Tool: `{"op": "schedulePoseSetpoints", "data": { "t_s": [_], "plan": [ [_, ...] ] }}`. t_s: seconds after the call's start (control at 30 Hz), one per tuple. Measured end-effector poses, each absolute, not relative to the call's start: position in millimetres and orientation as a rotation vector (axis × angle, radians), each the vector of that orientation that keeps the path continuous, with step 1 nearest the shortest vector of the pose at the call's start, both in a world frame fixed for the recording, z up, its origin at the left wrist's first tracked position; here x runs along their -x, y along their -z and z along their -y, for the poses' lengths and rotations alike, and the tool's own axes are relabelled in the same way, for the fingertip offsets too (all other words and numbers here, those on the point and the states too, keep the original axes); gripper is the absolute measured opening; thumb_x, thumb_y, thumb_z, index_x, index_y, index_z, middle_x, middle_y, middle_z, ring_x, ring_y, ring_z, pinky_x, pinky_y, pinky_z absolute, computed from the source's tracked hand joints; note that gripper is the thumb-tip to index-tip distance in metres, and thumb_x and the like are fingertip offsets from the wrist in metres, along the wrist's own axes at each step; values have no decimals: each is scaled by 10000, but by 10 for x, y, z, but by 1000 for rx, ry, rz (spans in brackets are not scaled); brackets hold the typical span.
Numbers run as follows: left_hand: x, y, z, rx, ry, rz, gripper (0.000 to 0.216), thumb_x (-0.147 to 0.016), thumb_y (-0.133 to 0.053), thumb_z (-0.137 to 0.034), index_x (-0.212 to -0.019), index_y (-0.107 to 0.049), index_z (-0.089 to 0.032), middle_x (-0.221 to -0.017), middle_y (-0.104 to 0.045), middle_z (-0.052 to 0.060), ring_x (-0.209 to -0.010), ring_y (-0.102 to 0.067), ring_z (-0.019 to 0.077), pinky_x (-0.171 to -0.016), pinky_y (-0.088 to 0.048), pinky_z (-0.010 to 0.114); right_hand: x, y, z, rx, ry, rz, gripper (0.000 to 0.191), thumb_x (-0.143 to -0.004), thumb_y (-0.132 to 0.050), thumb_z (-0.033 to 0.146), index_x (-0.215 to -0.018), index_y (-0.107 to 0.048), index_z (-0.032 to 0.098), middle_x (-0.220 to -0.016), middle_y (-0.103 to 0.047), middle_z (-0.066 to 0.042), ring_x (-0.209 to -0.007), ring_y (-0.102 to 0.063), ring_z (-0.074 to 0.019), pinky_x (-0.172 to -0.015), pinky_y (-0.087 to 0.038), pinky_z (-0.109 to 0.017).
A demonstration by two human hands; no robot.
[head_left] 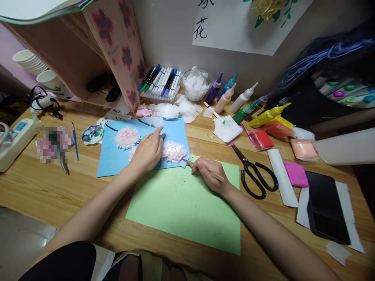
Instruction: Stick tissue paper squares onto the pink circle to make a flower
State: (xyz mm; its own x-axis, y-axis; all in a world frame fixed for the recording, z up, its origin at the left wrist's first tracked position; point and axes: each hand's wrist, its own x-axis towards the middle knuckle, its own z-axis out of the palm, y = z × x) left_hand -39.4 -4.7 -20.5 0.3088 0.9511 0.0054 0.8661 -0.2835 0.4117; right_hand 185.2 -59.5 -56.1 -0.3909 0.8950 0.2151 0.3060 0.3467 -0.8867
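Observation:
A blue sheet [114, 158] lies on the wooden desk with two fluffy pink tissue flowers on it, one at the left [127, 137] and one at the right [174, 151]. My left hand [147, 153] rests on the blue sheet between them, its fingers pressing beside the right flower. My right hand [210, 175] grips a thin wooden stick [187, 162] whose tip touches the lower edge of the right flower. A green sheet [187, 207] lies under my right hand, nearer to me.
Black scissors [254, 173] lie right of the green sheet. Paint bottles [234, 99], a marker tray [161, 82] and a bowl of tissue [197, 84] line the wall. Clay packets [295, 173], a black phone [325, 207], a paintbrush [75, 140] and a power strip [14, 140] surround them.

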Motion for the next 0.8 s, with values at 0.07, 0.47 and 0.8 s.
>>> {"op": "schedulePoseSetpoints", "data": {
  "t_s": [0.07,0.47,0.8],
  "plan": [
    [423,202,-10,-2279,-268,-1586,468,-943,-214,-266,-1389,-245,-125,-1174,-639,81,-1127,-530,213,-988,-362,403,-1850,568,592,1055,-1011,1885,409,-967,-297,343,-687,-560,205,-651,-563,-24,-630,-532,-147,-632,-406,-281],
    [448,219,-14,-2288,-93,-1625,511,-952,-192,-308,-1433,-201,-134,-1086,-662,116,-1072,-581,240,-877,-447,369,-1784,594,603,1104,-997,1848,387,-971,-297,324,-710,-554,202,-677,-575,-25,-649,-535,-146,-650,-405,-283],
    [480,218,-11,-2291,-46,-1611,511,-953,-174,-317,-1441,-180,-165,-1128,-647,104,-1050,-594,228,-850,-448,340,-1636,464,425,1268,-1162,1635,452,-960,-290,433,-593,-417,201,-532,-473,21,-538,-481,-119,-589,-379,-254]
  ]
}}
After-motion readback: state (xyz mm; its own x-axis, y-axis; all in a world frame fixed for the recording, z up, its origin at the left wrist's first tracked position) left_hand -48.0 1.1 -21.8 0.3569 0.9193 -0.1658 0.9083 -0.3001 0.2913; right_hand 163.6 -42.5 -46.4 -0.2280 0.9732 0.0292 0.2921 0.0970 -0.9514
